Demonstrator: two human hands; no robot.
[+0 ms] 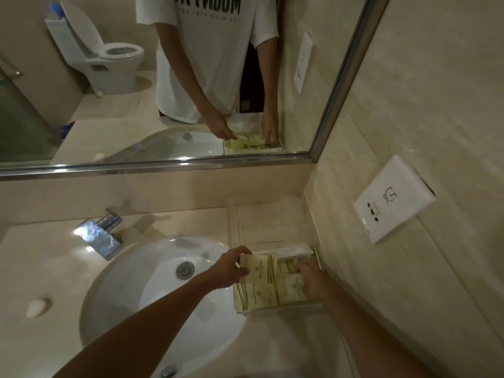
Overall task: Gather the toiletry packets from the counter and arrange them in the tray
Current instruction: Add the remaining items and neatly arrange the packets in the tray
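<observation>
A clear tray [313, 306] stands on the counter right of the sink, against the side wall. Several cream toiletry packets with gold stripes lie in it. My left hand [231, 268] grips one packet [259, 268] by its left edge, holding it over the tray's far left part. Below it a second packet [255, 297] lies flat at the near left. My right hand [312, 282] rests fingers-down on the packets [290, 291] at the tray's right side, covering part of them. Whether it grips one I cannot tell.
A white oval sink [152, 296] with a chrome faucet [101, 236] fills the counter's left. A small soap [38, 306] lies at far left. The mirror [163, 77] runs along the back wall. A white socket plate [392, 200] sits on the right wall.
</observation>
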